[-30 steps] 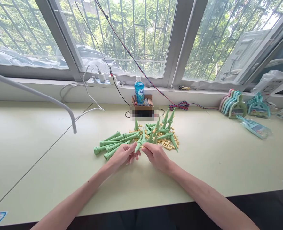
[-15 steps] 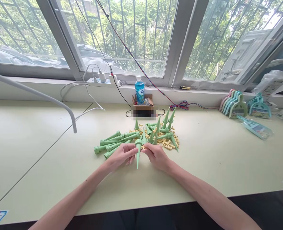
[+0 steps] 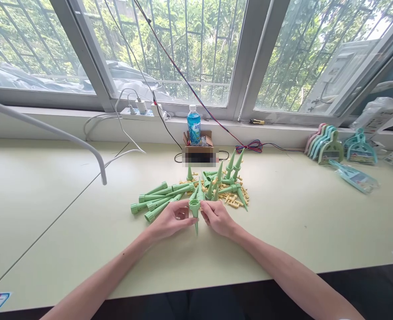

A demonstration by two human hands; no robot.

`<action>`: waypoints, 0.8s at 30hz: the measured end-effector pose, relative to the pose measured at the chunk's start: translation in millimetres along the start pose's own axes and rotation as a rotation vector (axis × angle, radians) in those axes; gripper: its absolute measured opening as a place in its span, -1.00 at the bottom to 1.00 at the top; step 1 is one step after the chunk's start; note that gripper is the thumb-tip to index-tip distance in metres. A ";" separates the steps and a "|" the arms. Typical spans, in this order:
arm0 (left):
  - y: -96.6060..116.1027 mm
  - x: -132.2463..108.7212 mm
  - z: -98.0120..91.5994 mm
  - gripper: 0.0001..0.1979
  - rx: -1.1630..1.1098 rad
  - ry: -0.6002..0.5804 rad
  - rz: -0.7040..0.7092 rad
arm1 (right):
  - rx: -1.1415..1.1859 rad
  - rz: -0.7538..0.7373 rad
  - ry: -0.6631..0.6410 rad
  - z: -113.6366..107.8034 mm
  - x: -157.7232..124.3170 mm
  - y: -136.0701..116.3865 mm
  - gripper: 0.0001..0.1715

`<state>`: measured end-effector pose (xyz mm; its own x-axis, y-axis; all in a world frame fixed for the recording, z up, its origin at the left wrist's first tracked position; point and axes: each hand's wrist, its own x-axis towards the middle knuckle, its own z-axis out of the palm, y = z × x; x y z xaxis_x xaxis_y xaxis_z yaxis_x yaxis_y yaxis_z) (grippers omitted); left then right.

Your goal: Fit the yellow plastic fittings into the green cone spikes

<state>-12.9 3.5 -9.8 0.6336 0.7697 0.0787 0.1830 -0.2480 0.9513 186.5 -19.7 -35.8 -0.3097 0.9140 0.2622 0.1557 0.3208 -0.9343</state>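
Observation:
My left hand [image 3: 170, 218] is closed around a green plant watering spike [image 3: 195, 213], holding it upright, point down, with its open threaded collar facing me. Close against the collar's right side is my right hand [image 3: 218, 216], thumb and forefinger pinched together; whatever lies between them is hidden. Behind the hands, more green spikes [image 3: 237, 165] stand or lean in a heap. Small yellow valve pieces [image 3: 233, 200] are scattered among them. Several green spikes [image 3: 154, 198] lie flat in a pile left of the heap.
A blue drink bottle [image 3: 194, 127] stands in a small cardboard box [image 3: 208, 141] at the back. Small dustpan sets [image 3: 331, 146] are at the right. A white bent tube [image 3: 96, 153] reaches in from the left. Cables and a power strip [image 3: 138, 113] run along the sill.
The held spike has tipped so its open collar now faces up toward me. My left fingers have shifted down its shaft, and the right fingertips have come beside the collar.

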 end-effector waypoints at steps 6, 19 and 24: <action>2.7 1.4 2.7 -0.82 -0.014 0.015 0.019 | 0.106 0.031 0.032 4.2 1.8 -0.8 -0.37; 2.8 2.5 0.1 -0.60 -0.109 0.165 -0.094 | -0.220 -0.293 0.183 3.1 -0.6 -1.2 -0.57; 0.1 2.2 0.9 -0.38 -0.202 0.049 -0.170 | -0.254 -0.348 0.069 0.2 0.0 -6.4 -0.60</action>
<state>-10.8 4.7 -9.8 0.5686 0.8189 -0.0778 0.1266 0.0064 0.9919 185.3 -21.8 -29.9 -0.3222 0.7521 0.5749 0.2813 0.6560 -0.7004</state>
